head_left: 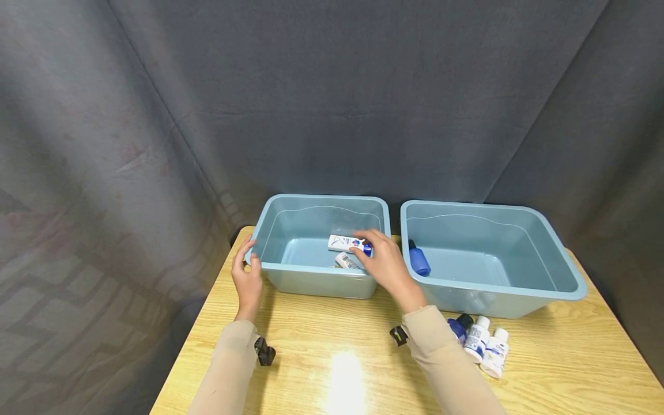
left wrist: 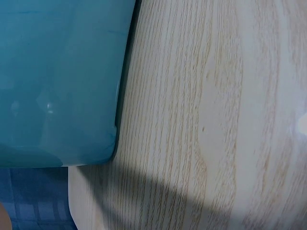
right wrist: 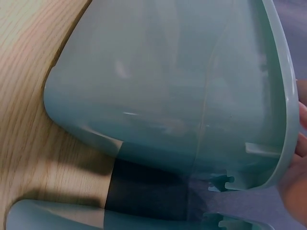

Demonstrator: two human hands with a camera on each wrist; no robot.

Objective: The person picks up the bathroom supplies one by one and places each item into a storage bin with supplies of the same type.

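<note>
At the front left corner of the left blue bin (head_left: 311,282), my left hand (head_left: 248,279) holds the rim, its fingers and thumb curved around the corner. My right hand (head_left: 386,265) reaches over the front right of that bin. Its thumb and fingers pinch a white bottle (head_left: 339,242) with a blue cap near the cap end; the bottle lies sideways in this view. Just below it, a smaller white bottle (head_left: 346,260) with a printed label lies inside the bin. In the right wrist view, part of the right hand (right wrist: 295,177) shows behind the bin's rim.
A second blue bin (head_left: 498,291) stands to the right, with a blue bottle (head_left: 419,262) at its left end. By my right forearm on the wooden table (head_left: 321,328) lie a dark blue bottle (head_left: 457,328) and two white bottles (head_left: 476,340). A grey curtain (head_left: 332,115) hangs behind.
</note>
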